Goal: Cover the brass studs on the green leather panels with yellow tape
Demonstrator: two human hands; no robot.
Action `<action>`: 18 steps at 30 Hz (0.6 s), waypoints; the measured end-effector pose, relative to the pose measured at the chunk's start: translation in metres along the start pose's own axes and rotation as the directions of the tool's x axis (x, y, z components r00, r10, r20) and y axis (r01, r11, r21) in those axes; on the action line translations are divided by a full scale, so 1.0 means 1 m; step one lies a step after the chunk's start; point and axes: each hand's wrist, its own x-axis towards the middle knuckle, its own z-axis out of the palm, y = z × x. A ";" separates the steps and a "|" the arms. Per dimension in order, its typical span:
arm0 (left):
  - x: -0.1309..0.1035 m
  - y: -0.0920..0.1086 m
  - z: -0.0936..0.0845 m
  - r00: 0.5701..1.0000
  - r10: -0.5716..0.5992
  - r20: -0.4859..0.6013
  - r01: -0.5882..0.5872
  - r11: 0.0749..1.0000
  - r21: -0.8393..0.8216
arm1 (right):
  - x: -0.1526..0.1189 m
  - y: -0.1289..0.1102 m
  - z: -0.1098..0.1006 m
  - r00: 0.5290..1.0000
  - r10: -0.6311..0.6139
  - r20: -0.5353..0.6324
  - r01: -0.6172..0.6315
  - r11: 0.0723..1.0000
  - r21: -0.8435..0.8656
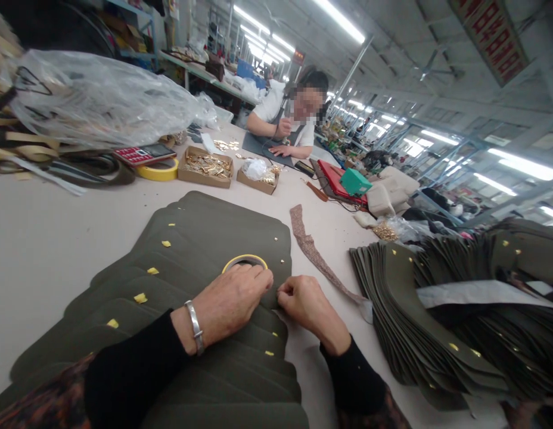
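Observation:
Dark olive panels (pixel 205 223) lie overlapped like shingles across the table before me, with small bits of yellow tape (pixel 140 297) stuck on them. My left hand (pixel 234 298), a silver bangle at its wrist, is closed on a roll of yellow tape (pixel 246 258) over the panels. The roll's lower part is hidden behind the fingers. Just to the right, my right hand (pixel 305 304) is pinched at the panels' right edge; whatever its fingertips hold is too small to make out. Two tiny metal studs (pixel 282 261) show on the top panel above it.
A brown textured strip (pixel 314 253) lies right of the panels. Stacked olive panels (pixel 392 310) stand at the right. Boxes of gold metal parts (pixel 205 167), another yellow tape roll (pixel 158 170) and a plastic bag (pixel 102 98) sit further back. A co-worker (pixel 289 119) works across the table.

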 end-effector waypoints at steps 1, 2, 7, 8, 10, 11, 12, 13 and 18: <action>0.000 -0.001 0.000 1.000 0.006 -0.024 -0.007 1.000 -0.025 | -0.002 0.000 -0.001 1.000 0.009 0.024 -0.011 0.999 0.049; 0.000 -0.003 0.000 0.999 0.010 -0.048 -0.012 0.999 -0.047 | -0.004 0.001 -0.002 0.998 0.005 0.065 -0.012 0.995 0.098; -0.002 -0.009 0.004 0.983 0.025 -0.182 -0.053 0.987 -0.149 | -0.017 0.013 -0.004 0.972 -0.076 0.222 0.005 0.953 0.304; -0.002 -0.009 0.004 0.979 0.028 -0.201 -0.060 0.985 -0.160 | -0.018 0.014 -0.003 0.985 -0.079 0.154 0.019 0.934 0.356; -0.003 -0.009 0.004 0.978 0.022 -0.207 -0.056 0.985 -0.162 | -0.019 0.015 -0.001 0.995 -0.080 -0.059 0.098 0.882 0.460; -0.003 -0.008 0.004 0.980 0.015 -0.201 -0.047 0.986 -0.158 | -0.018 0.013 0.001 0.982 -0.089 -0.165 0.160 0.858 0.489; -0.003 -0.008 0.005 0.980 0.004 -0.197 -0.035 0.987 -0.154 | -0.018 0.011 0.002 0.962 -0.116 -0.248 0.229 0.838 0.496; -0.003 -0.008 0.005 0.980 -0.007 -0.198 -0.023 0.988 -0.151 | -0.017 0.008 0.003 0.939 -0.161 -0.304 0.298 0.823 0.483; -0.003 -0.006 0.010 0.982 -0.012 -0.188 -0.017 0.988 -0.154 | -0.014 -0.002 0.007 0.827 -0.349 -0.440 0.503 0.810 0.303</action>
